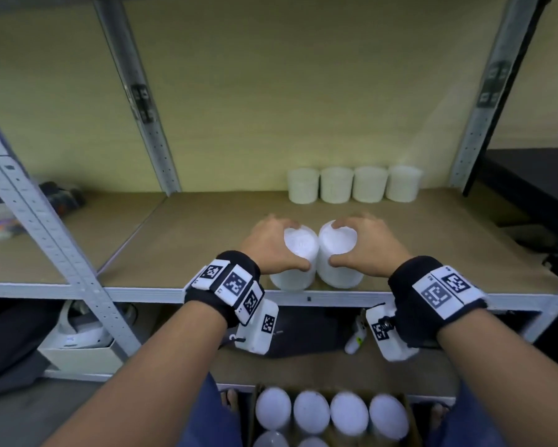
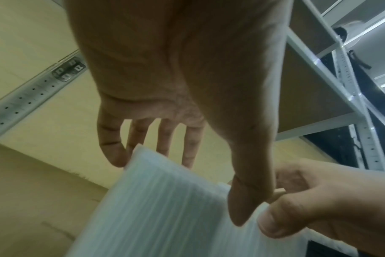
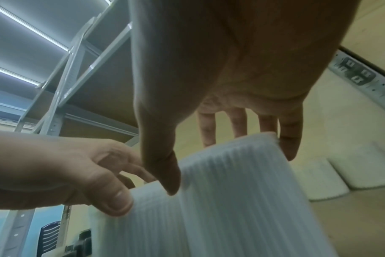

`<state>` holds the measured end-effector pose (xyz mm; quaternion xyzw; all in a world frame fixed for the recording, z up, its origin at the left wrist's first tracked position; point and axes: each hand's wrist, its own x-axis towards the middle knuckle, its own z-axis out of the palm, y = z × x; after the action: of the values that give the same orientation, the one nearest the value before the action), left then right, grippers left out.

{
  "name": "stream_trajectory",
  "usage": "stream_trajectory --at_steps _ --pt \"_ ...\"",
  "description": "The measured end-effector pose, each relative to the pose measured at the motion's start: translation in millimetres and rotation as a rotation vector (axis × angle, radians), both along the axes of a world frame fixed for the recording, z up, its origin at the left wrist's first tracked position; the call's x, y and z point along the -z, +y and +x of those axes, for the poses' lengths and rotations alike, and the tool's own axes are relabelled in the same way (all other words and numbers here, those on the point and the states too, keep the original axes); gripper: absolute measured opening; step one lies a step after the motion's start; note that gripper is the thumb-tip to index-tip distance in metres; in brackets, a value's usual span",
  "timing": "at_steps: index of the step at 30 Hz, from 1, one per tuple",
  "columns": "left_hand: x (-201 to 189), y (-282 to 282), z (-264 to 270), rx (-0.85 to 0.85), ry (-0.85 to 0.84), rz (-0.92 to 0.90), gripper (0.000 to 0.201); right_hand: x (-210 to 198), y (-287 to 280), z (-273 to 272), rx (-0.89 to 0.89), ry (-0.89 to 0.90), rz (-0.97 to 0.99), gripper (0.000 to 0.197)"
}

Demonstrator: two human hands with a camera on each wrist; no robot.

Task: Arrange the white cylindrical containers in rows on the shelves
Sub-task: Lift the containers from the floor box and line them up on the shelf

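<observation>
- The left hand (image 1: 272, 245) grips the left tub (image 1: 295, 262) from above, its fingers curled over the far rim and its thumb pressed on the near side; the left wrist view shows the fingers (image 2: 112, 147) behind the ribbed wall of the tub (image 2: 165, 208).
- The right hand (image 1: 368, 245) grips the right tub (image 1: 339, 258) the same way, thumb on the near side and fingers over the far rim.
- The two tubs stand touching each other in the middle of the frame, near the front edge of the brown shelf (image 1: 187, 240).
- A row of four tubs (image 1: 353, 184) stands side by side at the back of that shelf, right of centre, against the yellow wall.
- At the bottom centre of the frame, a cardboard box (image 1: 409, 411) on the floor holds more white tubs (image 1: 332, 411) packed in rows.
- Both wrists wear black bands (image 1: 239, 285) with square black-and-white markers.
- A grey metal post (image 1: 45, 227) crosses the left of the frame.
</observation>
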<state>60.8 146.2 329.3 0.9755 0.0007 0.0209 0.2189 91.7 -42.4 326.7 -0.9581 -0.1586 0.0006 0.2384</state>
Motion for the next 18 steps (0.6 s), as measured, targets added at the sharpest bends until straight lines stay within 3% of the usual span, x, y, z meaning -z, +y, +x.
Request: stream_trajectory --at_steps 9,18 --pt "16 14 22 -0.057 0.090 -0.050 0.074 29 16 32 -0.020 0.052 -0.012 0.066" --pt "14 14 12 -0.022 0.104 0.060 0.078 16 11 22 -0.050 0.057 -0.094 0.066"
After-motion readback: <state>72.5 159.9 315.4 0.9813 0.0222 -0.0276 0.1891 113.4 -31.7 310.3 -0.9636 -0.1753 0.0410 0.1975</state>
